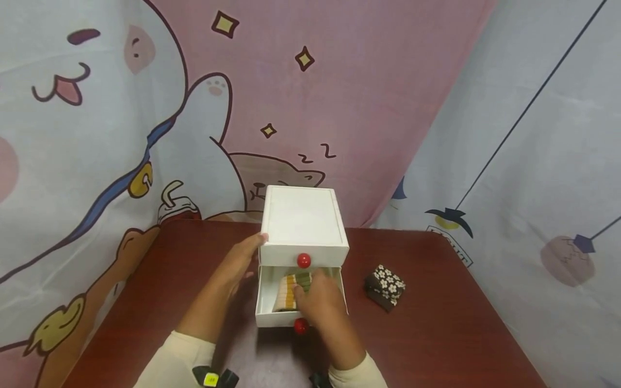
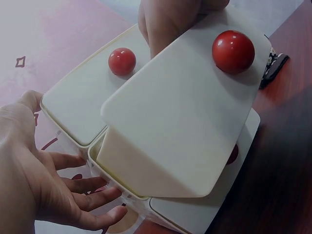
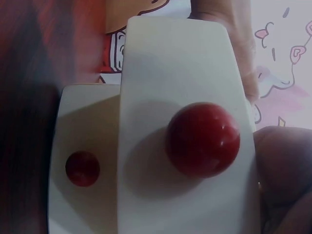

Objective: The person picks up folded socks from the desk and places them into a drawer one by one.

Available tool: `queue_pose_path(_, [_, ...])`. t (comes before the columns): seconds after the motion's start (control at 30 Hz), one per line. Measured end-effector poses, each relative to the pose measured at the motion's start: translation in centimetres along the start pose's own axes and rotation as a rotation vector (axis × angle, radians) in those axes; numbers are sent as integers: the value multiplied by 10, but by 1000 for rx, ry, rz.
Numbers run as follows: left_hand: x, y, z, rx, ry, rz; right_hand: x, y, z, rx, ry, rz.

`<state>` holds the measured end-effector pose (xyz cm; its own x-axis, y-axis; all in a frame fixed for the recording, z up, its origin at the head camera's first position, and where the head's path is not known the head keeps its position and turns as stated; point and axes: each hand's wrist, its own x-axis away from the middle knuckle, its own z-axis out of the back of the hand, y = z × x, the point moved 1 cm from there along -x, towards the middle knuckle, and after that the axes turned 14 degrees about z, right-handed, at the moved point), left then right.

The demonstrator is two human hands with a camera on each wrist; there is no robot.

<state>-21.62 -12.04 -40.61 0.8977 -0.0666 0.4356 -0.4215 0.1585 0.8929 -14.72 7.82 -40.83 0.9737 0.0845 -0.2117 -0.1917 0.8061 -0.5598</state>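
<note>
A white drawer cabinet (image 1: 303, 215) with round red knobs stands on the table, its middle drawer (image 1: 271, 320) pulled out. Inside that drawer lies a folded striped cloth (image 1: 286, 295) in cream, yellow and green. My right hand (image 1: 322, 299) reaches in from above and grips the cloth between thumb and fingers; its fingertips are partly hidden. Against the cabinet's left side rests my left hand (image 1: 240, 261), thumb at the top edge. In the left wrist view the left hand's fingers (image 2: 87, 200) are extended and spread along the side.
To the right of the cabinet, a folded black cloth with white flowers (image 1: 385, 285) lies on the reddish-brown table (image 1: 436, 323). The bottom drawer (image 3: 83, 126) is shut beneath the pulled-out one. A printed curtain (image 1: 364, 108) hangs behind the table.
</note>
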Motion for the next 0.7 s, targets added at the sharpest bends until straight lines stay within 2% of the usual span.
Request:
queue_pose_path(0.2, [1,-1,1,-4,-3,-5,0,-1,-1,84,-26,-15])
queue_pose_path(0.37, [2,-1,0,13,-12,-2,0,2,0,116,-76,-45])
queue_pose_path(0.47, [2,-1,0,19,-10,2,1,3,1,117,-91,-30])
queue_pose_path(0.57, [1,-1,0,21,-12,2,7,0,4,107,-38,19])
queue_pose_path(0.7, [1,0,-1,17,-11,2,24,-6,9,113,115,130])
